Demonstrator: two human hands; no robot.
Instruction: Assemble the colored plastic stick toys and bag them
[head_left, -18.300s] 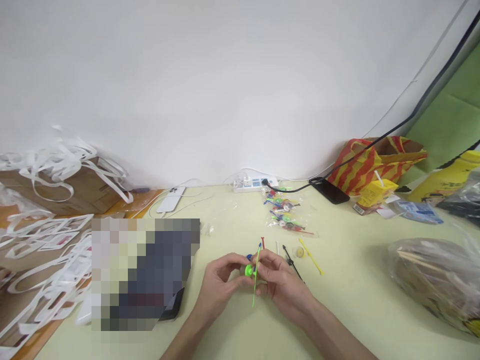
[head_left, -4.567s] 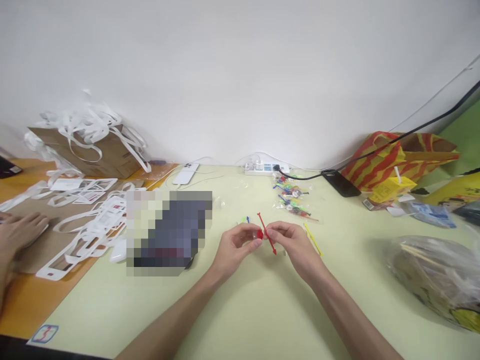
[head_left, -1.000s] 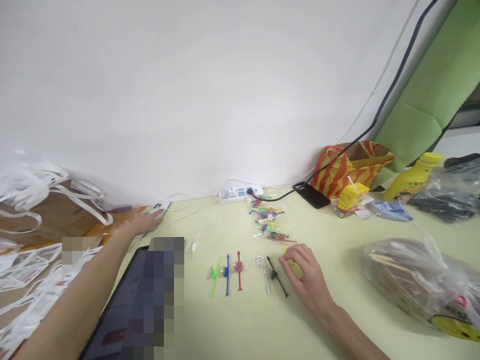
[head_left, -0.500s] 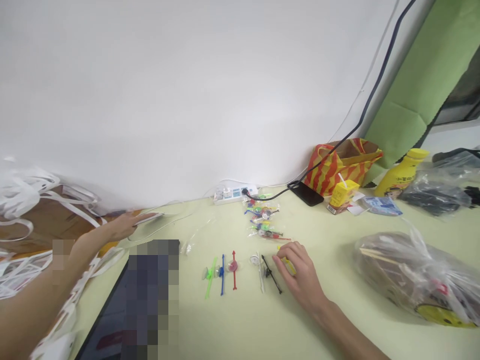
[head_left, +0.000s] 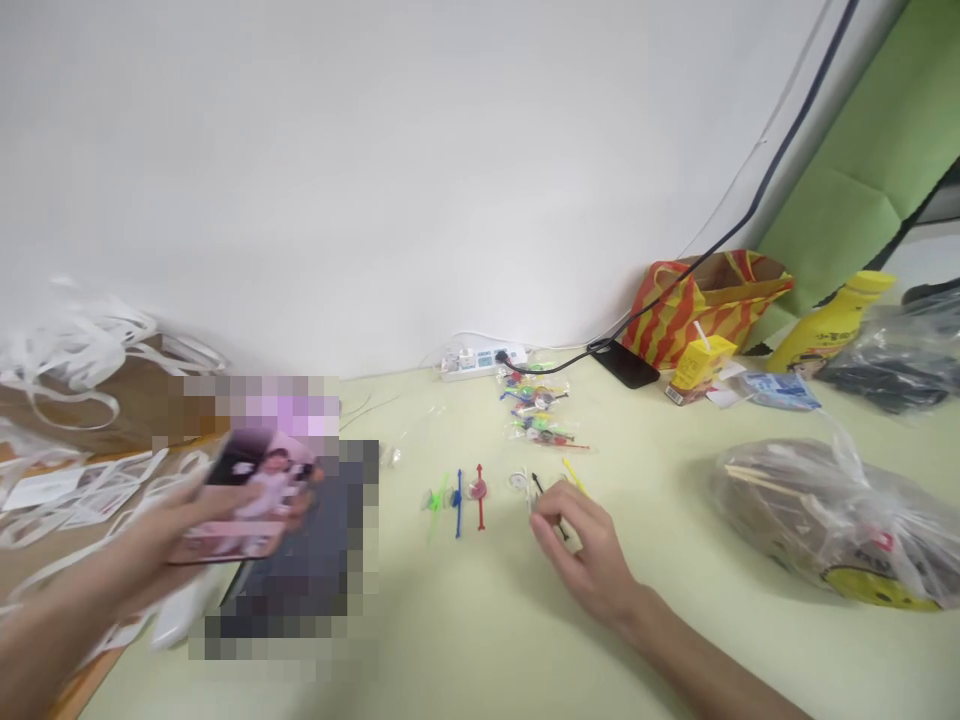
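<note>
The left hand (head_left: 161, 545) is grasping a flat glossy phone (head_left: 244, 497); the right hand (head_left: 592, 560), loosely curled, is touching a thin black plastic stick (head_left: 541, 490)

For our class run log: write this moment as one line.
left hand: holds phone | right hand: fingers on black stick | table: green, blue, red sticks

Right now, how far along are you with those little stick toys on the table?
Three look finished: the green toy, blue toy and red toy lie in a row, each with a disc on its stick. The right hand rests its fingertips on the black stick, beside the white piece and the yellow stick. The left hand holds a phone. The bag of toys is untouched.
</note>
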